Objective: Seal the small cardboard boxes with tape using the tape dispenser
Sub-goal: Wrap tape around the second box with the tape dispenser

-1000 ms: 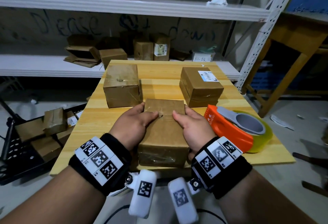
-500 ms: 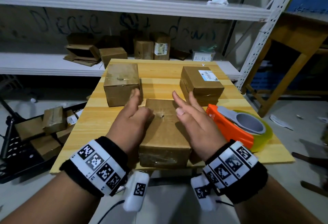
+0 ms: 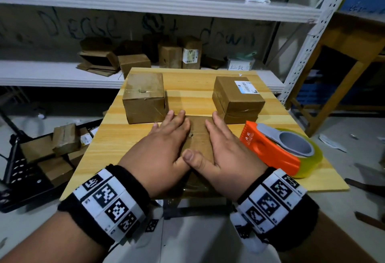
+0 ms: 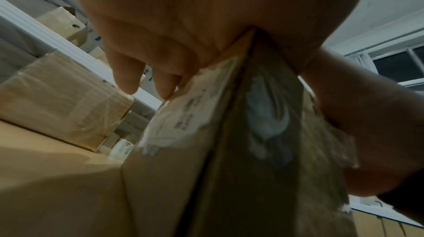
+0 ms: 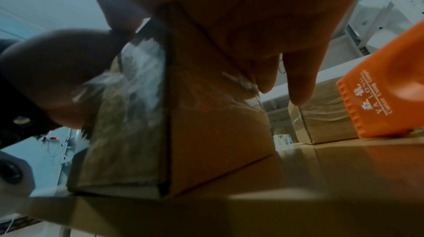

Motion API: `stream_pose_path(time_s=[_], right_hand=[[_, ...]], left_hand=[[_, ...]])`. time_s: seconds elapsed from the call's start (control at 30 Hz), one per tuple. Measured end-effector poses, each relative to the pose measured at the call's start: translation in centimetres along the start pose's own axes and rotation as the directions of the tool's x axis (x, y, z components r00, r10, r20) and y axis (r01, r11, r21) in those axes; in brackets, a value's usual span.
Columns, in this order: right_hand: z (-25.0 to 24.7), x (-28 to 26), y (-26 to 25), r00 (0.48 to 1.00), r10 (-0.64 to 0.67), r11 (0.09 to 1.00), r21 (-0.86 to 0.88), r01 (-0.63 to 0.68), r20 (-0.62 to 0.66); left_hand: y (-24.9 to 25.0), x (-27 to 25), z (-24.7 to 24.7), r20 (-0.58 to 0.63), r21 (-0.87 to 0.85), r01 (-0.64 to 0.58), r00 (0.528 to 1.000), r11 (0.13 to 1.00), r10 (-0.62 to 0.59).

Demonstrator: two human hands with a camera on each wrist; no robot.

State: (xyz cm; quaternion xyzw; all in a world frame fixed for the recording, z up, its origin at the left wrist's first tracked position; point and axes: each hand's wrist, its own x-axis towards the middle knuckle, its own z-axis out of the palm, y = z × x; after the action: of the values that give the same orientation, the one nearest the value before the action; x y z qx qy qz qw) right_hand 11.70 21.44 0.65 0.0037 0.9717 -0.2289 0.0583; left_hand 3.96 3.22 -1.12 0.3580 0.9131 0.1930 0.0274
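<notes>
A small brown cardboard box [image 3: 198, 137] stands at the near edge of the wooden table [image 3: 116, 144]. My left hand [image 3: 166, 135] and right hand [image 3: 218, 137] lie flat on its top, fingers straight and pointing away, thumbs touching near the middle seam. In the left wrist view my palm covers the box [image 4: 183, 168] top and the fingers [image 4: 128, 77] reach past its far edge. The right wrist view shows the same box [image 5: 206, 132] with crinkled tape on its near face. The orange tape dispenser [image 3: 268, 154] with a yellowish roll lies to the right of my right hand, untouched.
Two more taped boxes stand further back on the table, one at the left [image 3: 143, 98] and one with a label at the right [image 3: 235, 98]. White shelves [image 3: 62, 73] with more cartons run behind. A black crate [image 3: 31, 169] of boxes sits on the floor at the left.
A second ago both hands gripped the near box by its sides with thumbs on top. They lifted with fingers spread, and now press flat on the lid.
</notes>
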Motion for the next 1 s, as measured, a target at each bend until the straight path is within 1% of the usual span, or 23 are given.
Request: stream_pose_path(time_s=[0.13, 0.23, 0.33, 0.4, 0.47, 0.57, 0.63, 0.7, 0.8, 0.9, 0.97, 1.0], right_hand=[[0.1, 0.1, 0.2, 1.000, 0.020, 1.000, 0.001, -0.020, 0.012], [0.3, 0.1, 0.7, 1.000, 0.000, 0.998, 0.058, 0.000, 0.004], [0.3, 0.0, 1.0, 0.998, -0.056, 0.989, 0.137, 0.058, -0.020], [0.2, 0.0, 1.1, 0.998, -0.067, 0.986, 0.150, 0.067, -0.004], [-0.1, 0.0, 1.0, 0.998, -0.060, 0.988, 0.143, 0.055, 0.036], [-0.7, 0.0, 0.7, 0.995, -0.035, 0.995, 0.100, 0.025, 0.091], [-0.8, -0.1, 0.5, 0.994, -0.024, 0.997, 0.072, 0.017, 0.103], [-0.8, -0.2, 0.4, 0.997, -0.026, 0.996, 0.089, 0.019, 0.074], [-0.4, -0.2, 0.6, 1.000, -0.026, 0.969, 0.245, 0.026, -0.001], [0.7, -0.3, 0.5, 0.993, -0.001, 0.910, 0.411, 0.049, -0.115], [1.4, 0.0, 0.3, 0.983, 0.029, 0.857, 0.510, 0.068, -0.179], [1.7, 0.2, 0.3, 0.980, 0.039, 0.845, 0.530, 0.071, -0.195]], left_hand=[[0.8, -0.3, 0.1, 0.009, 0.015, 0.043, 0.999, 0.999, -0.043], [0.9, -0.2, -0.1, 0.015, -0.019, 0.055, 0.998, 0.998, -0.054], [0.3, -0.2, -0.1, 0.035, -0.070, 0.021, 0.999, 0.997, -0.019], [-0.1, -0.2, -0.2, 0.052, -0.085, -0.005, 0.999, 0.996, 0.009], [-0.1, -0.1, -0.3, 0.066, -0.088, -0.002, 0.998, 0.996, 0.008], [0.3, -0.1, -0.3, 0.055, -0.086, 0.030, 0.998, 0.996, -0.025], [0.5, -0.1, -0.4, 0.052, -0.071, 0.050, 0.998, 0.996, -0.046], [0.6, -0.2, -0.3, 0.050, -0.075, 0.060, 0.997, 0.995, -0.056], [0.6, -0.3, -0.1, 0.018, -0.180, 0.070, 0.998, 0.981, -0.068], [0.3, -0.3, 0.1, 0.005, -0.297, 0.070, 0.997, 0.952, -0.072], [0.2, -0.3, 0.2, 0.003, -0.294, 0.050, 0.999, 0.955, -0.051], [0.1, -0.3, 0.2, 0.000, -0.282, 0.042, 0.999, 0.958, -0.044]])
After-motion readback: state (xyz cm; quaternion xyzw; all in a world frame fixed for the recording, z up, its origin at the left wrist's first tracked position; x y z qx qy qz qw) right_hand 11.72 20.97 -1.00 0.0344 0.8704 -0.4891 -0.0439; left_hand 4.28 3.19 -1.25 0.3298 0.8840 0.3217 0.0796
